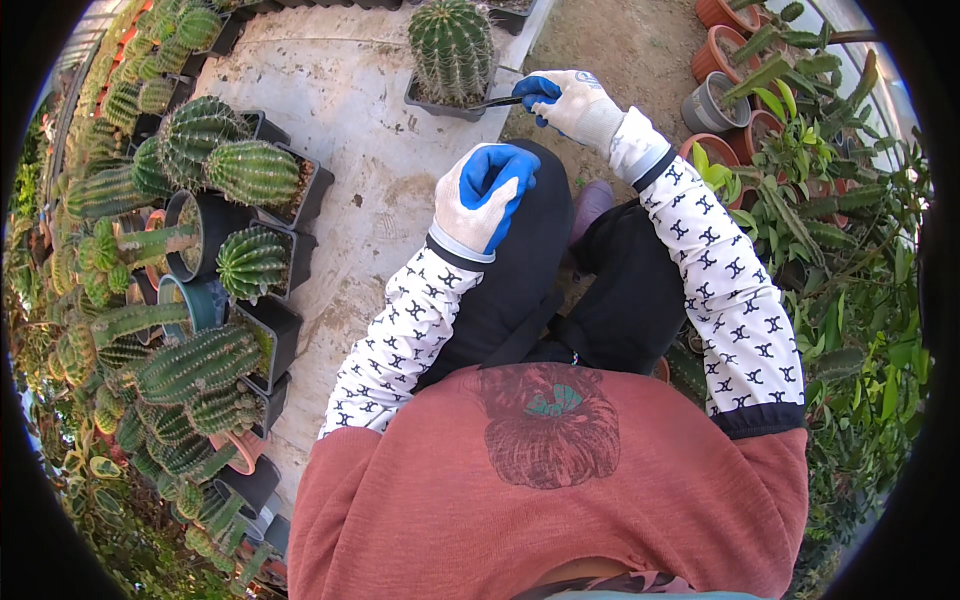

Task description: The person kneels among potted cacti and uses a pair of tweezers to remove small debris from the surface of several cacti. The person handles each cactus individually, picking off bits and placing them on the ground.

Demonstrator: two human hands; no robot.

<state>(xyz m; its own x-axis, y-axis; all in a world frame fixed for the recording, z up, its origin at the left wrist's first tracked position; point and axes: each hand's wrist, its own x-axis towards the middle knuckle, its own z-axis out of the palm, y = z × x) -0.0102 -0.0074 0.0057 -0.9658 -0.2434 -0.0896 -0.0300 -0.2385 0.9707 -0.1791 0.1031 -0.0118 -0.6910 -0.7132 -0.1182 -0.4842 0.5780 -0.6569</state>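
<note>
My right hand (570, 105), in a white and blue coated work glove, grips a slim dark tool (501, 102), whose kind I cannot tell. Its far end reaches the rim of a square black plastic pot (444, 111) that holds a round, spiny cactus (451, 52). My left hand (486, 196), gloved alike, is curled over my knee, below the pot and apart from it; whether something small is inside its fingers is hidden.
Many potted cacti (251, 172) crowd the left side, some leaning out of black pots. Terracotta pots (721, 52), a grey pot (716, 105) and leafy plants (840, 225) line the right. A pale sheet (352, 105) covers the ground beside bare soil (600, 37).
</note>
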